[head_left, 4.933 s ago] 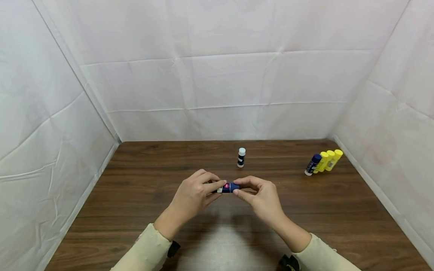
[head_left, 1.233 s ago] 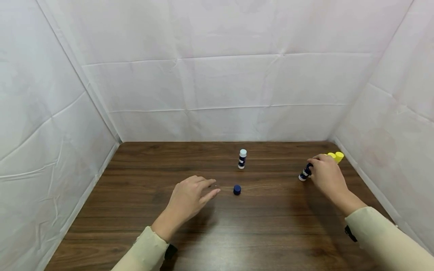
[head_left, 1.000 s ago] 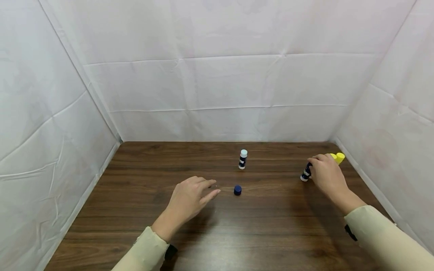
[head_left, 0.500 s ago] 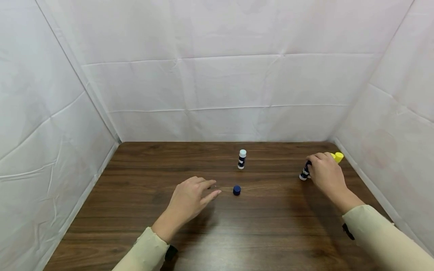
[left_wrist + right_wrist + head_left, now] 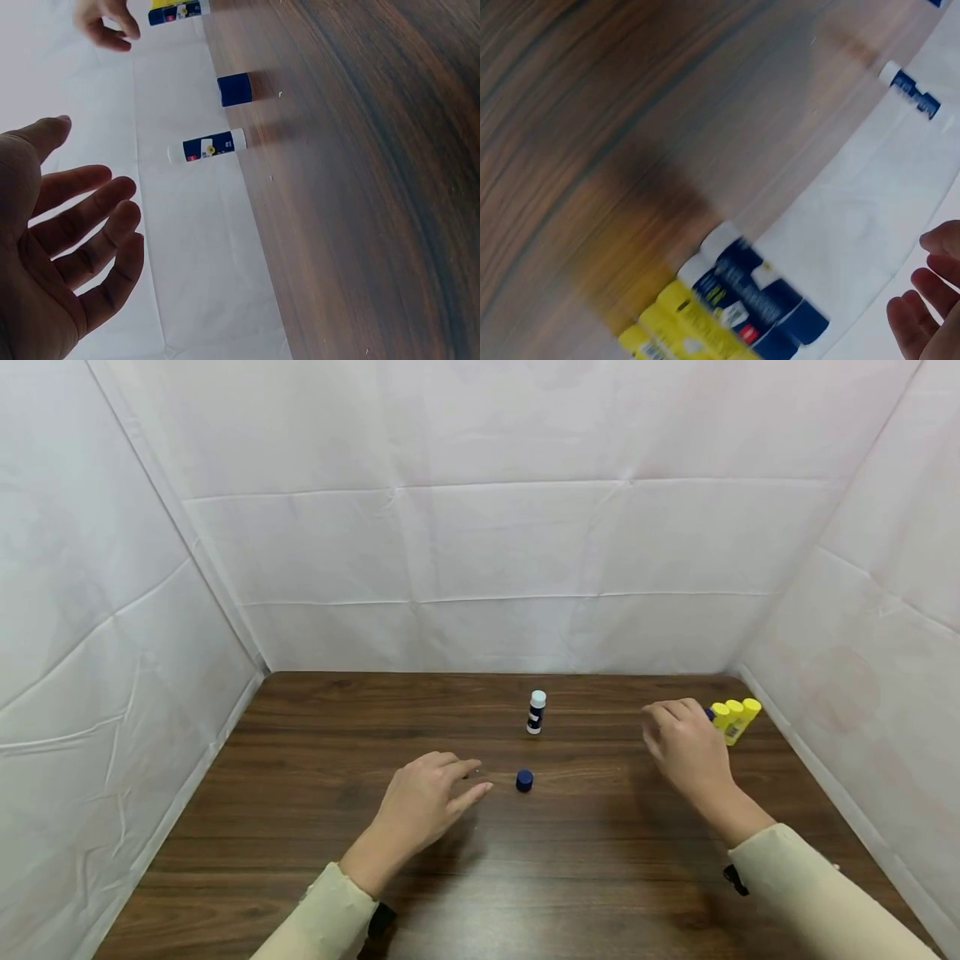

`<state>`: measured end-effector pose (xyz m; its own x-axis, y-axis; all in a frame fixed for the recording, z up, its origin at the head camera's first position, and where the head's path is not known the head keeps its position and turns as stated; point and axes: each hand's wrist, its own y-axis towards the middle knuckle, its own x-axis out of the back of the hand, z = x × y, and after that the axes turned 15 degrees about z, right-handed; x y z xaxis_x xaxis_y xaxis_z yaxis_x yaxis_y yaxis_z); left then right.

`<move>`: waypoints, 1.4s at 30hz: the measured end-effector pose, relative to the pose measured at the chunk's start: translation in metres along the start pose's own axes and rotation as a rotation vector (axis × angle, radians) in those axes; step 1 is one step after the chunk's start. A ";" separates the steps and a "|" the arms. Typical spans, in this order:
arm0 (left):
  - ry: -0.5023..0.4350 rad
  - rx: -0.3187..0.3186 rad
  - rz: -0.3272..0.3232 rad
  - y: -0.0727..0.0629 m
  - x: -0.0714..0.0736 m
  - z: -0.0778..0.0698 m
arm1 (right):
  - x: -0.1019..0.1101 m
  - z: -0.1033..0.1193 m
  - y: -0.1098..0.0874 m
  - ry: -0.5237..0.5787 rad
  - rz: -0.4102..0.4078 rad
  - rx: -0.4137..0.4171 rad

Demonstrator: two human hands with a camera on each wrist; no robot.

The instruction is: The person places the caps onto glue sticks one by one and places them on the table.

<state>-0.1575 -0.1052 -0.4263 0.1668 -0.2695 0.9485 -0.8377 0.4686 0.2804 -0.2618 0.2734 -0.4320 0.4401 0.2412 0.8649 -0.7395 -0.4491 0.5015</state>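
My left hand (image 5: 422, 800) hovers over the table, thumb and fingers apart, holding nothing. Just right of its fingertips a dark blue cap (image 5: 524, 781) stands on the wood. Behind the cap, a blue glue stick (image 5: 536, 713) with a pale, capless top stands upright. My right hand (image 5: 686, 750) is in the air left of a row of glue sticks, its fingers loosely bent around nothing. In the right wrist view, two capped blue glue sticks (image 5: 761, 285) stand side by side at the end of that row, beside several yellow glue sticks (image 5: 697, 319).
The dark wooden table (image 5: 375, 727) is enclosed by white cloth walls (image 5: 480, 543) at the back and both sides. The glue stick row stands near the right wall. Small white specks (image 5: 280, 94) lie on the wood.
Earlier both hands held a blue glue stick at the middle. Later the cap stood there and my right hand held a blue glue stick at the row. It has since let go and drawn left.
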 end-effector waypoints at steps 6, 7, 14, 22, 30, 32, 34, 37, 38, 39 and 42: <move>0.010 0.007 0.009 0.000 -0.002 -0.002 | -0.011 0.020 0.005 0.053 0.064 -0.040; 0.008 0.007 0.011 0.000 -0.002 -0.003 | -0.013 0.023 0.006 0.071 0.083 -0.056; 0.007 0.010 0.020 0.000 -0.001 -0.006 | -0.029 0.042 0.017 0.246 0.256 -0.177; -0.010 0.006 0.037 -0.001 -0.002 -0.010 | -0.048 0.055 0.030 0.432 0.363 -0.295; -0.037 0.005 0.060 0.002 -0.005 -0.012 | -0.059 0.069 0.043 0.684 0.422 -0.395; -0.040 0.003 0.071 0.003 -0.006 -0.012 | -0.062 0.072 0.047 0.738 0.425 -0.415; -0.044 0.001 0.081 0.003 -0.008 -0.013 | -0.066 0.076 0.050 0.774 0.422 -0.433; -0.057 0.001 0.090 0.005 -0.009 -0.013 | -0.070 0.080 0.054 0.821 0.414 -0.454; -0.062 0.002 0.093 0.005 -0.010 -0.014 | -0.071 0.081 0.056 0.833 0.412 -0.458; -0.064 0.003 0.097 0.006 -0.011 -0.014 | -0.073 0.082 0.057 0.846 0.409 -0.464; -0.074 0.006 0.108 0.008 -0.013 -0.014 | -0.077 0.082 0.059 0.883 0.401 -0.481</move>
<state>-0.1589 -0.0864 -0.4349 0.0371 -0.2792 0.9595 -0.8521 0.4928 0.1763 -0.2974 0.1574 -0.4702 -0.2583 0.7732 0.5792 -0.9550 -0.2949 -0.0322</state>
